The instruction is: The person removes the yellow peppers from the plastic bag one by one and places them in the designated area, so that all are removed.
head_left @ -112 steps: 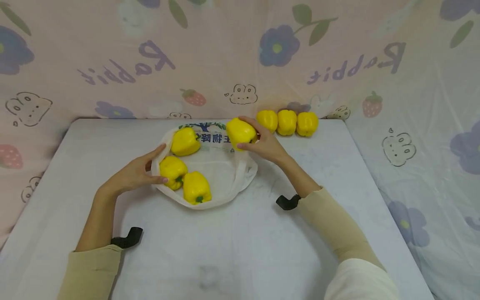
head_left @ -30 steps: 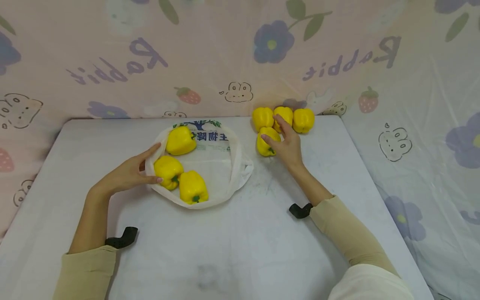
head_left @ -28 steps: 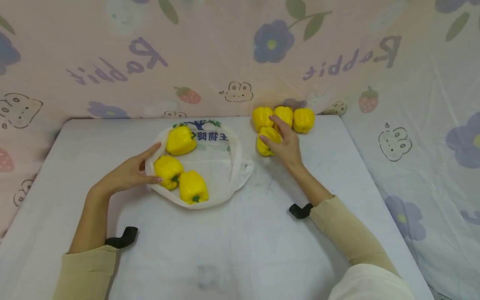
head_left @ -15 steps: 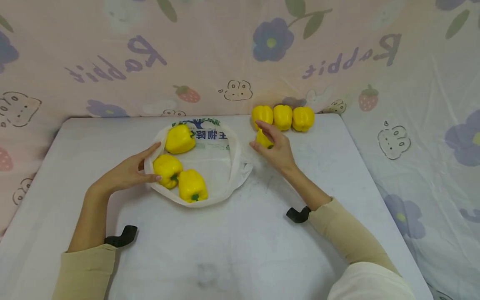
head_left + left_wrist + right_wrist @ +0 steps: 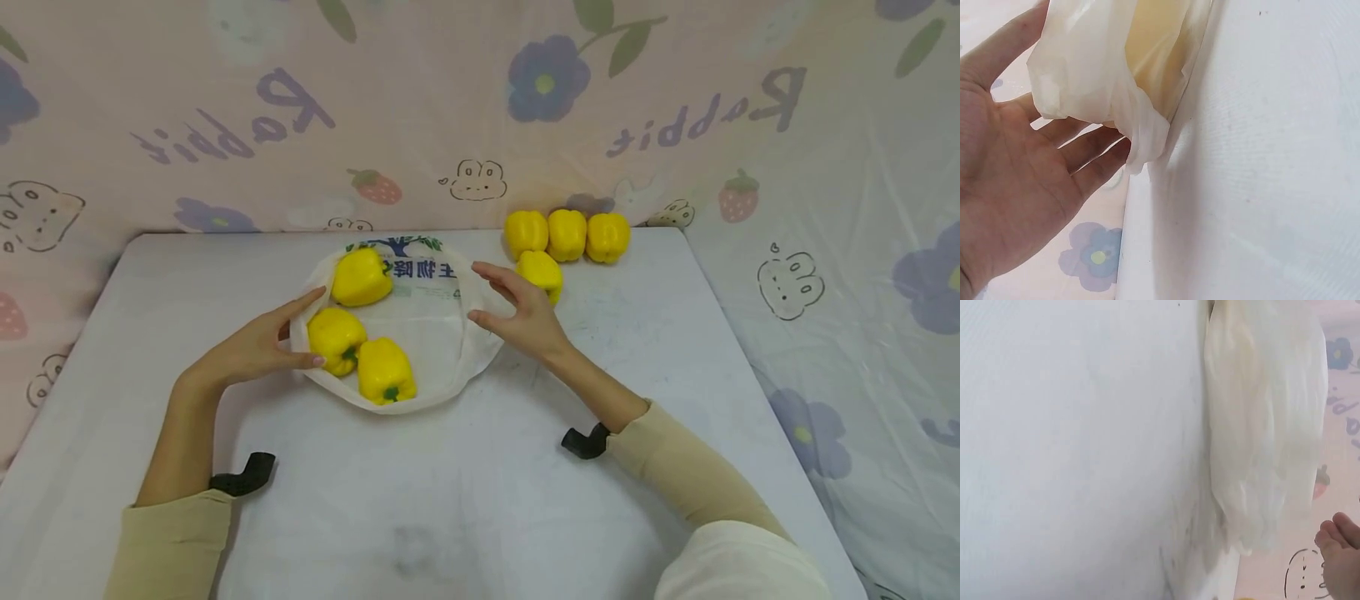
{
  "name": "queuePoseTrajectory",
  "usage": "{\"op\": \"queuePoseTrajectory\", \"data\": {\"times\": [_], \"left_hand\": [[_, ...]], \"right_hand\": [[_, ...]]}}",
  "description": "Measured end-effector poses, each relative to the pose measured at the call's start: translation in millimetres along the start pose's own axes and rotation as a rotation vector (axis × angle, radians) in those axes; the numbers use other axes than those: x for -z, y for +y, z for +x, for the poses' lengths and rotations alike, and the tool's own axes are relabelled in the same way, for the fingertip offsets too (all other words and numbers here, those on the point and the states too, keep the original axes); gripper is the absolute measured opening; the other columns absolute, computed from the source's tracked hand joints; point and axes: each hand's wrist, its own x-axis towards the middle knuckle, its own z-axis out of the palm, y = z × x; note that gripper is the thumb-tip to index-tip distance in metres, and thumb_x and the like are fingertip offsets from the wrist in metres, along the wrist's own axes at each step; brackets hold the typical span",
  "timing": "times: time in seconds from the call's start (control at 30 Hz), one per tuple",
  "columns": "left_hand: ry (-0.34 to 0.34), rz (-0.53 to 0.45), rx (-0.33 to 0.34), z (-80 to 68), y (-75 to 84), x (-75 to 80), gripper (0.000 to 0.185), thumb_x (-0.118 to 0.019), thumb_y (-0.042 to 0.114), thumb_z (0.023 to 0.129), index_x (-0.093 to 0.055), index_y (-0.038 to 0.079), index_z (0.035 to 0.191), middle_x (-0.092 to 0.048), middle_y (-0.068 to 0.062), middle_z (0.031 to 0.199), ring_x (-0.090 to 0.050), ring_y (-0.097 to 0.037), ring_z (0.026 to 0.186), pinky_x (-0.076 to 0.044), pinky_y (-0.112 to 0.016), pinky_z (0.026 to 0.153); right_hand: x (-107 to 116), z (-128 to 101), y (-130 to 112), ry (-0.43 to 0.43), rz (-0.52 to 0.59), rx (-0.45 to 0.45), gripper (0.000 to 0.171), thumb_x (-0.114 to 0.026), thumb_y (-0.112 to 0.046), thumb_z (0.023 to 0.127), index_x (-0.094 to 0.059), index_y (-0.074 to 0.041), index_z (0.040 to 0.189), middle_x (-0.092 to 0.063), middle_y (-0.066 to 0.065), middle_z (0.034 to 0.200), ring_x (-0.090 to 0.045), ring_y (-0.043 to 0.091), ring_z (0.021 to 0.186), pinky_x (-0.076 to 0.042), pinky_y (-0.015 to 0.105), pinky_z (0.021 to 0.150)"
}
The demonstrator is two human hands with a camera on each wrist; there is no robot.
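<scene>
A white plastic bag (image 5: 408,407) with green and blue print stands with its mouth wide on the table. Inside lie three yellow bell peppers, one at the back (image 5: 362,277), one at the left (image 5: 335,337) and one in front (image 5: 386,371). My left hand (image 5: 258,346) holds the bag's left rim, thumb over the edge and fingers around the outside; the left wrist view shows the film (image 5: 1085,62) hiding some fingertips. My right hand (image 5: 528,321) holds nothing, its fingers spread at the right rim. Behind it, a lone bell pepper (image 5: 542,271) is partly hidden.
Three more bell peppers stand in a row (image 5: 567,235) along the table's back edge, right of the bag. A printed curtain (image 5: 420,100) hangs directly behind the table (image 5: 465,500). Black curved pieces (image 5: 251,475) stick out at both wrists.
My right hand carried a bell pepper from above the bag to before the row, let go of it, then moved left to the bag's right rim. The left hand stayed on the left rim.
</scene>
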Motion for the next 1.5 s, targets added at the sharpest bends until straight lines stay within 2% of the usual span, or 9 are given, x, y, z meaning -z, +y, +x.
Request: {"op": "queuePoseTrajectory", "data": {"times": [0.37, 0.57, 0.83, 0.9, 1.03, 1.1, 1.33, 1.4, 1.5], "left_hand": [[0.011, 0.013, -0.007, 0.9, 3.9, 1.7, 0.09, -0.074, 0.039, 0.074, -0.018, 0.038, 0.144, -0.014, -0.009, 0.151, -0.022, -0.037, 0.131, -0.025, -0.063, 0.097], [0.017, 0.028, 0.013, -0.4, 5.6, 0.9, 0.092, -0.074, 0.041, 0.072, -0.017, 0.039, 0.144, -0.013, -0.009, 0.151, -0.019, -0.036, 0.133, -0.023, -0.063, 0.099], [0.015, 0.048, 0.023, -4.5, 6.3, 0.9, 0.094, -0.075, 0.042, 0.071, -0.015, 0.039, 0.144, -0.011, -0.01, 0.151, -0.015, -0.038, 0.134, -0.019, -0.063, 0.1], [0.01, 0.045, 0.022, -3.8, 5.7, -0.6, 0.095, -0.075, 0.043, 0.071, -0.015, 0.039, 0.144, -0.01, -0.009, 0.151, -0.017, -0.039, 0.133, -0.02, -0.063, 0.099], [0.013, 0.057, 0.024, 0.8, 4.7, -2.7, 0.096, -0.076, 0.042, 0.07, -0.017, 0.036, 0.145, -0.012, -0.009, 0.151, -0.018, -0.037, 0.133, -0.02, -0.062, 0.1], [0.015, 0.058, 0.025, 2.6, 4.7, -2.5, 0.096, -0.077, 0.042, 0.069, -0.018, 0.035, 0.145, -0.014, -0.009, 0.151, -0.014, -0.036, 0.135, -0.017, -0.063, 0.101], [-0.01, 0.044, 0.041, -0.4, 4.5, -2.3, 0.097, -0.074, 0.047, 0.07, -0.015, 0.036, 0.145, -0.011, -0.012, 0.151, -0.011, -0.038, 0.135, -0.015, -0.065, 0.1], [-0.011, 0.035, 0.034, -1.0, 2.6, -3.8, 0.096, -0.074, 0.046, 0.07, -0.015, 0.036, 0.145, -0.011, -0.012, 0.151, -0.011, -0.038, 0.135, -0.015, -0.065, 0.1], [-0.012, 0.027, 0.022, -1.3, -0.4, -5.4, 0.095, -0.074, 0.046, 0.071, -0.016, 0.035, 0.145, -0.011, -0.012, 0.151, -0.011, -0.038, 0.135, -0.015, -0.065, 0.1]], "right_hand": [[-20, 6, -11, -0.145, 0.045, -0.029, 0.057, -0.071, -0.001, 0.076, -0.047, 0.005, 0.127, -0.047, 0.016, 0.132, -0.043, 0.025, 0.122, -0.034, 0.042, 0.101], [-31, 7, -17, -0.277, 0.044, -0.061, 0.058, -0.07, -0.003, 0.078, -0.045, 0.004, 0.129, -0.045, 0.017, 0.133, -0.043, 0.025, 0.122, -0.034, 0.041, 0.102], [-47, 13, -31, -0.419, 0.004, -0.157, 0.06, -0.071, -0.009, 0.078, -0.044, -0.005, 0.132, -0.045, 0.01, 0.135, -0.043, 0.022, 0.122, -0.035, 0.035, 0.102], [-53, 13, -24, -0.441, -0.026, -0.195, 0.061, -0.072, -0.014, 0.079, -0.044, -0.01, 0.133, -0.045, 0.006, 0.135, -0.044, 0.022, 0.122, -0.035, 0.032, 0.102], [-64, 14, -4, -0.485, -0.101, -0.274, 0.068, -0.073, -0.036, 0.076, -0.041, -0.028, 0.135, -0.044, -0.003, 0.136, -0.045, 0.018, 0.121, -0.037, 0.029, 0.1], [-69, 16, 2, -0.505, -0.134, -0.306, 0.071, -0.072, -0.045, 0.073, -0.041, -0.032, 0.135, -0.043, -0.005, 0.136, -0.045, 0.016, 0.12, -0.038, 0.03, 0.099], [-87, 18, 7, -0.612, -0.256, -0.426, 0.084, -0.069, -0.059, 0.067, -0.036, -0.033, 0.138, -0.043, -0.004, 0.137, -0.044, 0.014, 0.121, -0.038, 0.034, 0.099], [-89, 17, 8, -0.635, -0.281, -0.424, 0.085, -0.068, -0.062, 0.066, -0.034, -0.034, 0.139, -0.045, -0.005, 0.135, -0.044, 0.011, 0.12, -0.037, 0.033, 0.099], [-92, 15, 10, -0.659, -0.262, -0.39, 0.084, -0.067, -0.061, 0.068, -0.034, -0.032, 0.139, -0.046, -0.008, 0.133, -0.044, 0.008, 0.118, -0.035, 0.031, 0.101]]}}
